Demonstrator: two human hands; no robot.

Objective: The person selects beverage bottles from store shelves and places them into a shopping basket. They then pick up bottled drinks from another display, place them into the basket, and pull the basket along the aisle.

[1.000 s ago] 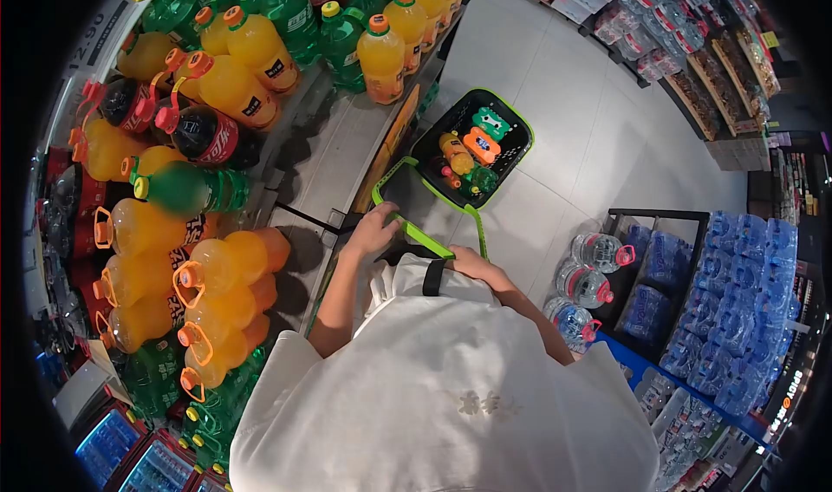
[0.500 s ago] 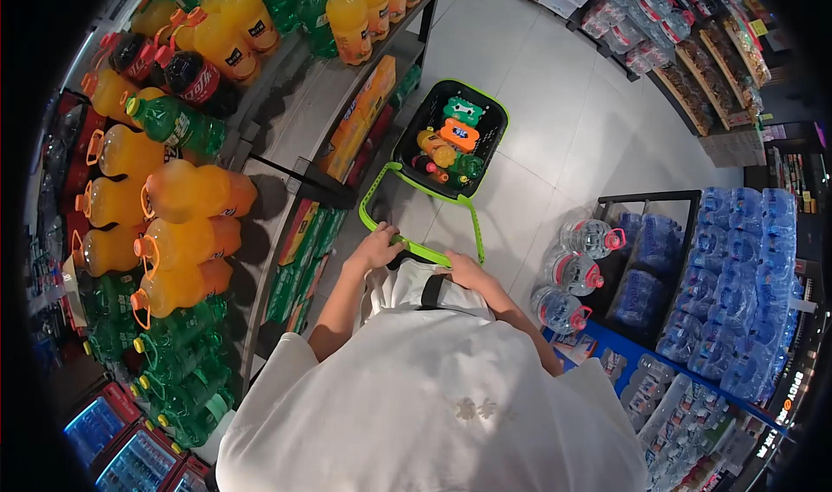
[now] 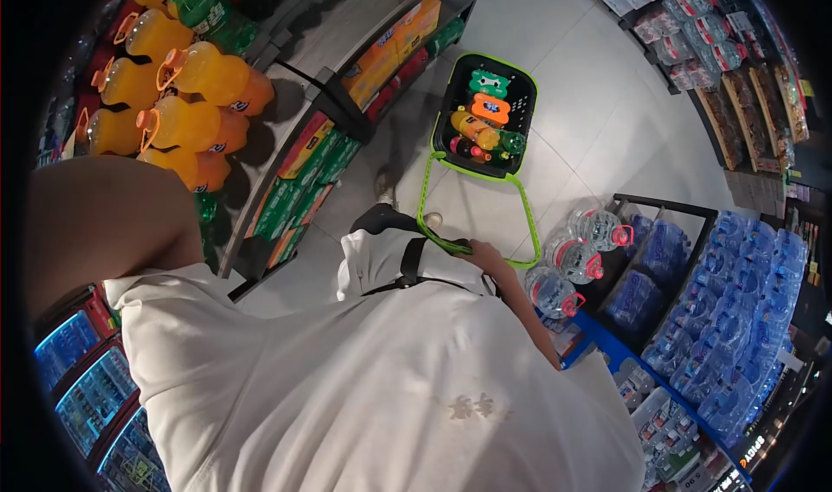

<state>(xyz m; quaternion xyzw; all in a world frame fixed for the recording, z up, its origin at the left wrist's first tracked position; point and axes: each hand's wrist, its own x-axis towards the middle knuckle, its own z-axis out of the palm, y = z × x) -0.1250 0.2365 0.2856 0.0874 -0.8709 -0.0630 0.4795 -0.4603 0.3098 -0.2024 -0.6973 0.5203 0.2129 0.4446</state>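
My right hand [image 3: 481, 256] is wrapped round the green handle [image 3: 531, 210] of a black shopping basket [image 3: 523, 102] with a green rim. The basket is in front of my legs, over the tiled floor. Inside lie a green-wrapped pack [image 3: 489, 83], an orange-wrapped pack [image 3: 490, 109], an orange juice bottle [image 3: 472, 128], a green bottle [image 3: 511, 142] and a dark bottle with a red cap [image 3: 461, 147]. My left arm [image 3: 113, 219] is raised close to the camera beside the drink shelf; its hand is not in view. Big orange juice bottles [image 3: 195, 123] stand nearest that arm.
A drink shelf [image 3: 321, 37] with cartons [image 3: 299, 175] below runs along the left. Large water bottles [image 3: 576, 258] stand on the right, beside a rack of blue-wrapped water packs [image 3: 728, 310]. More goods [image 3: 693, 28] line the far right. Tiled floor [image 3: 563, 93] lies between.
My left hand has let go of the basket handle, and that arm has risen to the left. My right hand still holds the handle. The view has shifted, with the basket now further right.
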